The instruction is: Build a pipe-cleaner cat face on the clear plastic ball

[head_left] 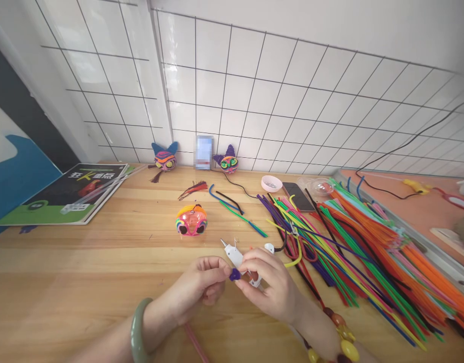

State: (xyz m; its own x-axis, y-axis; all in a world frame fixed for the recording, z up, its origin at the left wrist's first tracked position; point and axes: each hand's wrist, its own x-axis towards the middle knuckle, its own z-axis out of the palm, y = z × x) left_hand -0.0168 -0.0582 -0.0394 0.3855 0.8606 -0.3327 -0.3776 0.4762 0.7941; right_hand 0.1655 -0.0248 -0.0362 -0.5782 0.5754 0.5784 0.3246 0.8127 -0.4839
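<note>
My left hand and my right hand meet over the table, both in a pinch. Between their fingertips is a small purple pipe cleaner coil, partly hidden by the fingers. A white glue gun lies just behind and under my right hand, its nozzle pointing away to the left. Further back on the left sits a colourful ball ornament, clear in the middle, with banded edges and two dark eye shapes.
Many loose pipe cleaners cover the right side, with scissors among them. A pink bowl and a dark phone lie behind. Two eared ornaments, one blue-eared, one purple-eared, flank an upright phone. A book lies left.
</note>
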